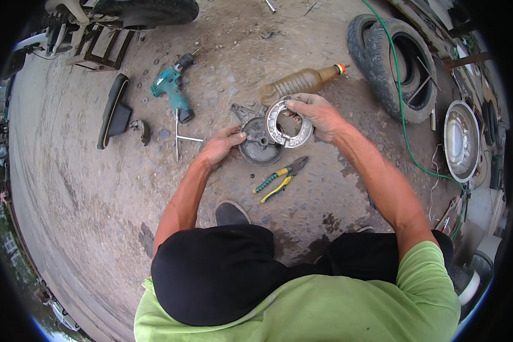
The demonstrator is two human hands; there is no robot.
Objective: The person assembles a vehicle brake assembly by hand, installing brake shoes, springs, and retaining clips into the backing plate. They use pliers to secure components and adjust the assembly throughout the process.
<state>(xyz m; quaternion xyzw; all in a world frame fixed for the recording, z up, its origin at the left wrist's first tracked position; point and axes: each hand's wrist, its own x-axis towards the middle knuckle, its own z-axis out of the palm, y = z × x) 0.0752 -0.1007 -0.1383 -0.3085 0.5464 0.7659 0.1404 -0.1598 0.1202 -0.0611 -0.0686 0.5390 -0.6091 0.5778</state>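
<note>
My left hand (221,146) grips the left rim of a dusty grey brake plate (259,149), thumb on its face. A lever arm sticks out at the plate's upper left. My right hand (318,115) pinches a pair of silver brake shoes (305,134) by the upper right of their ring. The ring is held up at the plate's right side and overlaps it; whether they touch I cannot tell. Just below lie pliers (280,179) with green and yellow handles. Beyond my hands a brownish plastic bottle (299,83) with a red-orange cap lies on its side.
To the left lie a teal cordless drill (170,86), a T-handle wrench (178,137), a black seat-like part (113,112) and a worn curved piece (141,131). Tyres (402,68), a green hose (403,117) and a metal basin (461,141) line the right. A vehicle wheel (154,12) stands far left.
</note>
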